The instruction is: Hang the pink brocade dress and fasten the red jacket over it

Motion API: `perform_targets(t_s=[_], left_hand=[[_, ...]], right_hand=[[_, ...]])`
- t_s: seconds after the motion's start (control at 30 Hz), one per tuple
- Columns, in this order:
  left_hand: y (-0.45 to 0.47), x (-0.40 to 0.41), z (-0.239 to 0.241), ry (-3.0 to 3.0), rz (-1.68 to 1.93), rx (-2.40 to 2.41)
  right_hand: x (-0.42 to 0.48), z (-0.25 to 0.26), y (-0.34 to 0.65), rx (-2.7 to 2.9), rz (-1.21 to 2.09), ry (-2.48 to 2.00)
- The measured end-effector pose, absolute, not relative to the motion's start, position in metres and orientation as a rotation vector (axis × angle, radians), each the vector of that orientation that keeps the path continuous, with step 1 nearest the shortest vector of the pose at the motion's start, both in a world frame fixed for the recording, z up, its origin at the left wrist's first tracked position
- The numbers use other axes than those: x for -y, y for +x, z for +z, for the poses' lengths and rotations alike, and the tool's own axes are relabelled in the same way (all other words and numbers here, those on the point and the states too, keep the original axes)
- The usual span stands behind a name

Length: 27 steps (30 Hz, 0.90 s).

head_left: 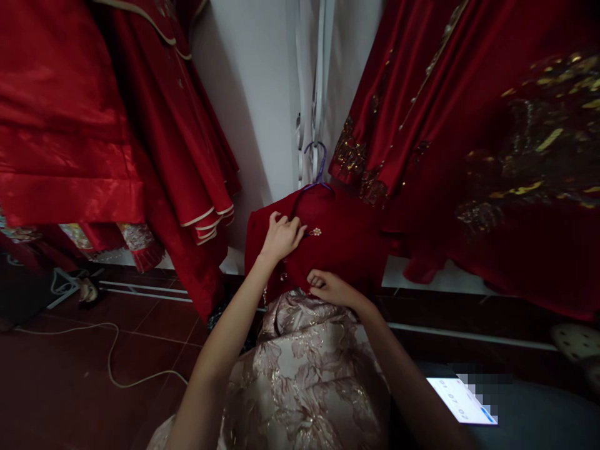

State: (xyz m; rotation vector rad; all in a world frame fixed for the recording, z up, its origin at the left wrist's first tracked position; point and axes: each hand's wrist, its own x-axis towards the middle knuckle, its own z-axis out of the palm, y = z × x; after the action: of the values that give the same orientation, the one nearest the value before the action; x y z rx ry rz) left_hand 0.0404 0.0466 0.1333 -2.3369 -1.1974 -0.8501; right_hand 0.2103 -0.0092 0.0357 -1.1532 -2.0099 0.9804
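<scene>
The dark red top (349, 247) hangs on a purple hanger (319, 167) by the far wall, above a pale brocade skirt (304, 375). The left hand (281, 237) pinches its cloth beside the flower clasp (315, 232). The right hand (330, 287) has its grip curled onto the lower edge. This looks like work on the fastening, which calls for fine fingertips.

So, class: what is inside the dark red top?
A purple hanger: only its hook shows above the top. Its shoulders are covered by the cloth.

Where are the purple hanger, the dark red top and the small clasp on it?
hanger (320, 175): head view, on the stem of its hook.
red top (349, 247): head view, on the bare front cloth.
clasp (315, 232): head view, on its pale middle.
</scene>
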Motion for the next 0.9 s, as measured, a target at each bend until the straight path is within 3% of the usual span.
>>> perform_targets(t_s=[0.37,0.47,0.67,0.9], left_hand=[[0.037,-0.052,0.133,-1.936,-1.064,1.676],[0.038,-0.055,0.131,-1.841,-1.149,1.728],[0.002,-0.08,0.127,-1.878,-1.427,1.826],[-0.042,-0.101,0.137,-1.951,-1.397,2.156]], right_hand=[[-0.031,0.128,0.165,1.226,0.837,-1.001],[-0.041,0.132,0.163,1.202,0.728,-1.222],[-0.049,0.124,0.211,1.23,0.098,-1.657],[-0.06,0.132,0.282,1.435,-0.108,-1.9]])
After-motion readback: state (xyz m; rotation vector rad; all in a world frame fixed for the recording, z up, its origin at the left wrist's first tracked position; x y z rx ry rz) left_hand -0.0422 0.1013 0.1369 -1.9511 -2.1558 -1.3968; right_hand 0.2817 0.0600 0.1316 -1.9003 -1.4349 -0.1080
